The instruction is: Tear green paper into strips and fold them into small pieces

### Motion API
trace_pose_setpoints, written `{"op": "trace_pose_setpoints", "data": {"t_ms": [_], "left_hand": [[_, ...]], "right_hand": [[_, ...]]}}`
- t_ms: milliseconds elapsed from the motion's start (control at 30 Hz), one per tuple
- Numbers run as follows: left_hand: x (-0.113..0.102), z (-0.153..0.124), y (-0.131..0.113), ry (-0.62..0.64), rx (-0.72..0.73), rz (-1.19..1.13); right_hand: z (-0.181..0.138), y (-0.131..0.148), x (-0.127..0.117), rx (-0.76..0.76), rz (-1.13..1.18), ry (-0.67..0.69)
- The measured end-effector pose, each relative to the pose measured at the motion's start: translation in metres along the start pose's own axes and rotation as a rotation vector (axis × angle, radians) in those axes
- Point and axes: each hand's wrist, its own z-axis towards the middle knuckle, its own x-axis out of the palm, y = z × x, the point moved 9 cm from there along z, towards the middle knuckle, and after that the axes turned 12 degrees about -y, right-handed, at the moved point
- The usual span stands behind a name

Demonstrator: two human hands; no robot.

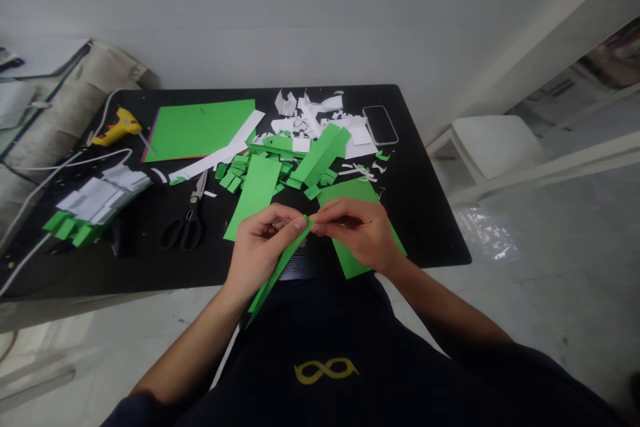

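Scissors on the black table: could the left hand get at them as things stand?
Probably yes, once freed. The scissors lie uncovered just left of the left hand, nothing between them, but that hand and the right hand pinch a green paper strip.

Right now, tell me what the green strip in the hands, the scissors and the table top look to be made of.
Green strip, pinched at its top between left hand and right hand: thin matte paper or light card, judging by its flat, bending hang.
Scissors: pale metal blades with a dull shine; black handles, probably plastic.
Table: smooth black top with a faint sheen, perhaps laminate or painted board; unclear which.
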Motion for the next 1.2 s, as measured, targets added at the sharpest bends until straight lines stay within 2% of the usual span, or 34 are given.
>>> {"op": "trace_pose_setpoints", "data": {"t_ms": [267,733,833,1000,1200], "left_hand": [[-0.004,0.002,0.001,-0.067,0.037,0.008],[-0.003,0.0,-0.003,-0.087,0.052,0.044],[-0.003,0.0,-0.005,-0.084,0.063,0.06],[-0.002,-0.001,-0.008,-0.079,0.093,0.082],[0.003,-0.003,-0.011,-0.062,0.107,0.084]], "right_hand": [[-0.001,0.001,0.0,-0.013,-0.027,0.014],[-0.001,0.005,-0.001,-0.097,-0.06,0.031],[0.0,0.004,-0.001,-0.04,-0.053,0.03],[-0.004,-0.006,0.003,0.185,-0.051,0.082],[-0.006,-0.01,0.005,0.219,-0.077,0.086]]}}
